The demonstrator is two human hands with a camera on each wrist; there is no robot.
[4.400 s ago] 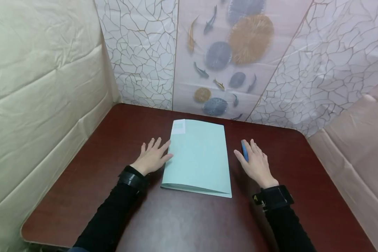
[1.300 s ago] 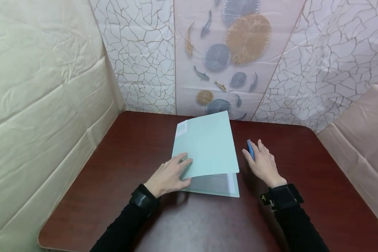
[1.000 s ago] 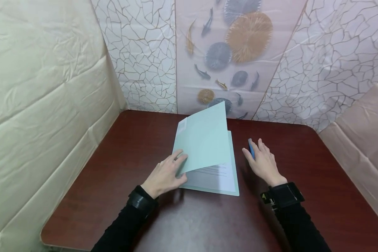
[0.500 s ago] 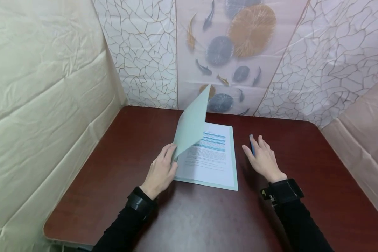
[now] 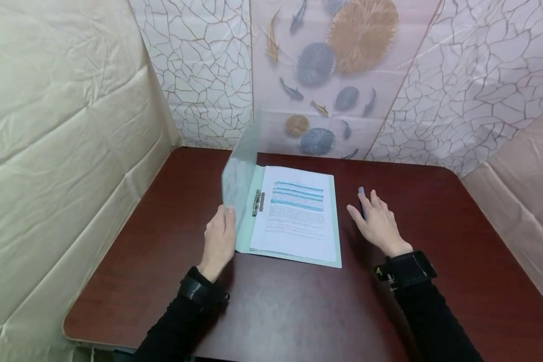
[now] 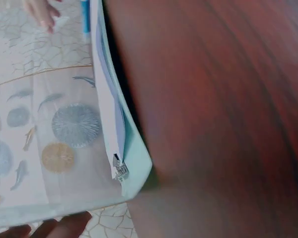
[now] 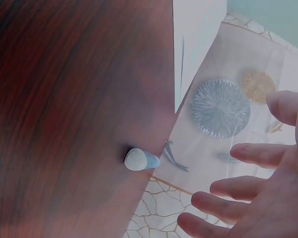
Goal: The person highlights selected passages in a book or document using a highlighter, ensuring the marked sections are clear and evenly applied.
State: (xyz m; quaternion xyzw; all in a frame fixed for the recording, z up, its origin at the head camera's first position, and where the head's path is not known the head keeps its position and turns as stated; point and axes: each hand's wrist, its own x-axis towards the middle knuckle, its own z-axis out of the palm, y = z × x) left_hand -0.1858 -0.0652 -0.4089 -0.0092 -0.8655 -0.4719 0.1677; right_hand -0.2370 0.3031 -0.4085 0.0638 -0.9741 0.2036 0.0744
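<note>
A pale green folder (image 5: 249, 201) lies with its cover raised at the left, motion-blurred. Inside are printed white sheets (image 5: 298, 216) with blue-marked lines, beside a metal clip (image 5: 258, 202). My left hand (image 5: 218, 240) holds the cover by its lower part, thumb along the near side. In the left wrist view, dark fingers (image 6: 64, 225) show at the cover's edge. My right hand (image 5: 379, 226) has its fingers extended, holding nothing. Near it on the table is a blue stick (image 5: 362, 201), pen-like; in the right wrist view the stick (image 7: 139, 159) shows a pale round end, apart from the fingers.
The dark red-brown wooden table (image 5: 271, 311) carries the folder and the stick. Behind it hangs a patterned curtain (image 5: 317, 100) with cracked-line panels. Cream padded cloth (image 5: 72, 176) flanks the left side, and a pinkish cloth (image 5: 520, 196) the right.
My left hand has moved left, swinging the folder's cover from flat up and over to the left. The sheets and clip have come into view. The right hand has stayed by the blue stick.
</note>
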